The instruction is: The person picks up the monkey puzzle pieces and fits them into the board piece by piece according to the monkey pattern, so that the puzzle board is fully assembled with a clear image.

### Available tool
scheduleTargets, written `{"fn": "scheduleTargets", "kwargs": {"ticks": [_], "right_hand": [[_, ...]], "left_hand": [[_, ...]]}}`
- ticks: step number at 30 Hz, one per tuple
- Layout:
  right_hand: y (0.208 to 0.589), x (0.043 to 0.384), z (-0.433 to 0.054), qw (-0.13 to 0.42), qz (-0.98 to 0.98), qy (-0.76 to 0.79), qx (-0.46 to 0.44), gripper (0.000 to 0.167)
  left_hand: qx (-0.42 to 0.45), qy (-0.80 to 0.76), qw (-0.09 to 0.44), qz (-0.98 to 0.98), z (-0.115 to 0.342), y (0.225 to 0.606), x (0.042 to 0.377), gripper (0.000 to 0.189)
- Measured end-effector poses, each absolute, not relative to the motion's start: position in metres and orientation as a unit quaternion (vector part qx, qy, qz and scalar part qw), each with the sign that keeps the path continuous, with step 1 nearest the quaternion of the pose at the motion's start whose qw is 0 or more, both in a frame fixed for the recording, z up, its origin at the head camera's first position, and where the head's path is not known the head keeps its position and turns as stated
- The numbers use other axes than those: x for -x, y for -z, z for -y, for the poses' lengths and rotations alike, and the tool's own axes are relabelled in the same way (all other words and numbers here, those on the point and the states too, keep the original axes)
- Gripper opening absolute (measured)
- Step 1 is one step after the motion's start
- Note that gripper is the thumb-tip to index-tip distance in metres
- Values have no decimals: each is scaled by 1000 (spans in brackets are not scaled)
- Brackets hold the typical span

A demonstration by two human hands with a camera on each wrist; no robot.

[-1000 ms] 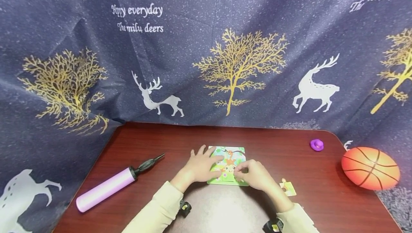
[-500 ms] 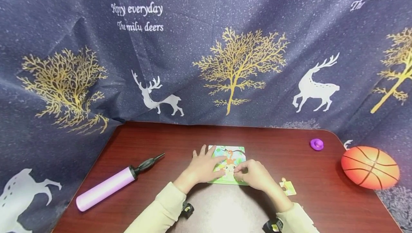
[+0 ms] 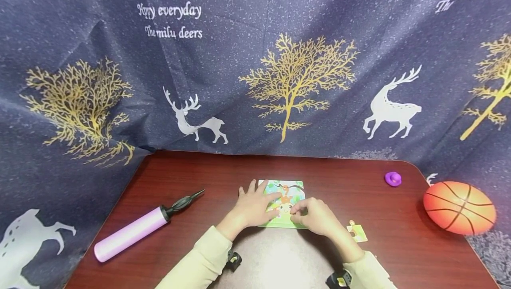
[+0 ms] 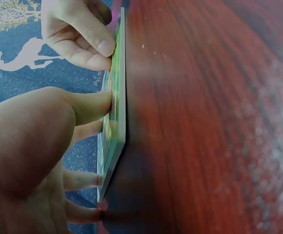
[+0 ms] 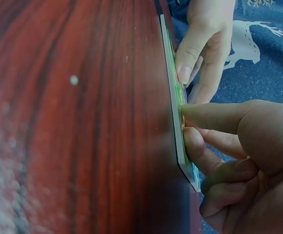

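A flat jigsaw puzzle (image 3: 296, 195) with a cartoon monkey on a green and blue ground lies mid-table in the head view. Across its left side my left hand (image 3: 251, 208) rests with fingers spread, and the thumb touches the surface in the left wrist view. My right hand (image 3: 318, 218) is at the puzzle's lower right, thumb and index finger pinching at a puzzle piece there, mostly hidden by the fingers. The right wrist view shows both fingertips on the puzzle face (image 5: 176, 90), with the other fingers curled. One loose puzzle piece (image 3: 359, 233) lies right of this hand.
A pink hand pump (image 3: 131, 235) with a black nozzle lies on the left of the dark red table (image 3: 223, 169). At the right edge sits an orange basketball-patterned ball (image 3: 459, 208), with a small purple hat (image 3: 393, 179) behind it. A printed curtain hangs at the back.
My left hand has shifted slightly right over the puzzle. A dark seam near the puzzle's lower edge no longer shows. The right hand stays in nearly the same place.
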State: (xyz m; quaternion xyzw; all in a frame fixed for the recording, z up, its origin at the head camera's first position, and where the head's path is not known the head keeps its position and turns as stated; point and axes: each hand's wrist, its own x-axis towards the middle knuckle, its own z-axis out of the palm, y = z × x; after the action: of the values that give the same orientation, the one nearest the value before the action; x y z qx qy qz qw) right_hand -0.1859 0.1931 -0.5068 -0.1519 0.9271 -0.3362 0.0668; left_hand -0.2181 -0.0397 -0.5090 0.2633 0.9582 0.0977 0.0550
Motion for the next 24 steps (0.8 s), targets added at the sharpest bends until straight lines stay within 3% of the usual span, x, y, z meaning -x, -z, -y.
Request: {"fn": "scheduleTargets", "kwargs": {"ticks": [6, 13, 24], "right_hand": [[505, 185, -199, 69, -920, 352, 158, 7], [506, 181, -228, 32, -924, 345, 165, 8], [502, 161, -310, -20, -926, 333, 175, 32]], "left_hand": [[-271, -95, 51, -957, 38, 512, 219, 58], [-297, -81, 43, -951, 34, 515, 220, 57], [-294, -66, 38, -953, 23, 517, 220, 68]]}}
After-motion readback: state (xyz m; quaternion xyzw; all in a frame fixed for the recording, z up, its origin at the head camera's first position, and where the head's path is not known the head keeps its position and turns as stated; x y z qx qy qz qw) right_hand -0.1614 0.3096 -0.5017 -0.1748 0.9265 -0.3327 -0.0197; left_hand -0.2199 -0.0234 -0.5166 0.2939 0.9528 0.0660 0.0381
